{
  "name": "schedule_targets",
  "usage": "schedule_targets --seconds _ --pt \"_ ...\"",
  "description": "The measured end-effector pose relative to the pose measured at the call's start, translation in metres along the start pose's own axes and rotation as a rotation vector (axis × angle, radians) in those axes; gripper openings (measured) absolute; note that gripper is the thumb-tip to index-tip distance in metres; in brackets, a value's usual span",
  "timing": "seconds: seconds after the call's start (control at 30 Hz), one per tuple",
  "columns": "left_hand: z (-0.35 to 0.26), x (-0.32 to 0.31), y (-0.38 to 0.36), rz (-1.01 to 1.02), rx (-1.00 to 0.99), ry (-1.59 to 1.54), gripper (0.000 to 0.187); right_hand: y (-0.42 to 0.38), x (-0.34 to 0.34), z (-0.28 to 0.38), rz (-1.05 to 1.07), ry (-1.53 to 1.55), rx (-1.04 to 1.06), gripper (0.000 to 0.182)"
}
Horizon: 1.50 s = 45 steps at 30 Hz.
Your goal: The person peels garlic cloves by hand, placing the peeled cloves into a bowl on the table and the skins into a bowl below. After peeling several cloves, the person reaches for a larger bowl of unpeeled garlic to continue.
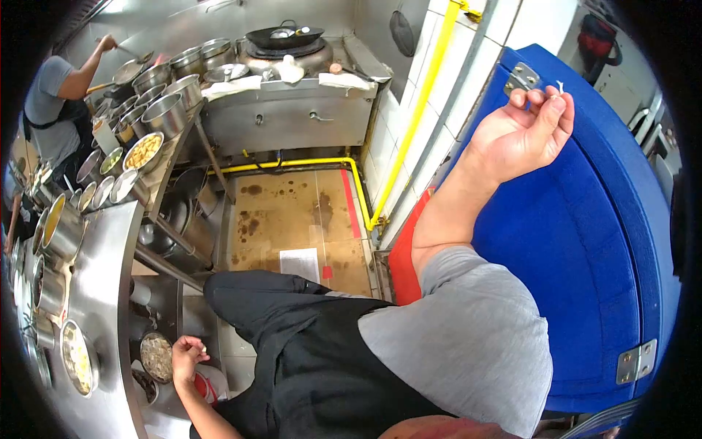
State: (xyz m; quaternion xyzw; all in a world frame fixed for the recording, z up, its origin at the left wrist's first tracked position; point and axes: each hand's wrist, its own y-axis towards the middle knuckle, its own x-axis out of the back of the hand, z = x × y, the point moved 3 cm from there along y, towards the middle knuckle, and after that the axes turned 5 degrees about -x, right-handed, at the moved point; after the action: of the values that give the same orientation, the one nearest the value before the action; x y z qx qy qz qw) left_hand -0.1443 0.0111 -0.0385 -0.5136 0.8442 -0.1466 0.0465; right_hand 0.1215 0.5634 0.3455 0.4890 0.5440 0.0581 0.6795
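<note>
My right hand [528,132] is raised over the blue insulated box [563,241] at the right, near its upper metal hinge. Its fingers are pinched together, and a small whitish scrap [560,85] sticks up at the fingertips. At the lower left, my left hand [189,358] hangs beside the steel counter with its fingers curled together; a tiny pale bit shows at its fingertips, too small to name. Just left of that hand, on a lower shelf, is a round container [156,356] of pale, sliced-looking food.
A steel counter [110,293] with several pots and bowls runs along the left. Another person [55,95] stands at the upper left, holding a ladle. A wok [285,36] sits on the stove at the back. Stained cardboard [292,212] covers the floor by a yellow pipe [409,139].
</note>
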Motion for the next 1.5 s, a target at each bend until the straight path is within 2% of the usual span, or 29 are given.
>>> schedule_targets --seconds 0.13,0.53,0.77,1.07,1.3,1.4,1.47,1.5 --pt "0.002 0.007 0.001 0.023 -0.004 -0.038 0.010 0.018 -0.009 0.016 0.069 0.078 0.002 0.013" --pt "-0.006 -0.017 -0.004 0.147 -0.031 -0.013 0.010 0.003 -0.020 0.028 0.070 0.070 -0.071 0.013" --pt "0.002 -0.009 0.000 0.100 -0.022 0.004 0.011 0.026 0.007 0.026 -0.055 -0.010 -0.016 0.013" --pt "0.008 0.001 -0.003 0.055 0.017 0.014 0.014 0.033 0.002 0.028 -0.018 0.044 0.021 0.023" --pt "0.000 -0.007 -0.008 0.073 -0.030 -0.036 0.009 0.000 -0.020 0.022 0.024 0.003 -0.003 0.027" --pt "-0.004 -0.006 -0.016 0.061 -0.052 -0.002 0.004 0.012 -0.030 0.047 0.078 0.119 0.147 0.030" --pt "-0.008 -0.007 -0.020 0.046 -0.084 -0.020 0.005 0.027 -0.042 0.039 0.003 0.224 0.139 0.028" --pt "-0.014 -0.009 -0.025 0.059 -0.102 -0.025 0.005 0.051 -0.031 0.035 0.089 0.266 0.008 0.025"
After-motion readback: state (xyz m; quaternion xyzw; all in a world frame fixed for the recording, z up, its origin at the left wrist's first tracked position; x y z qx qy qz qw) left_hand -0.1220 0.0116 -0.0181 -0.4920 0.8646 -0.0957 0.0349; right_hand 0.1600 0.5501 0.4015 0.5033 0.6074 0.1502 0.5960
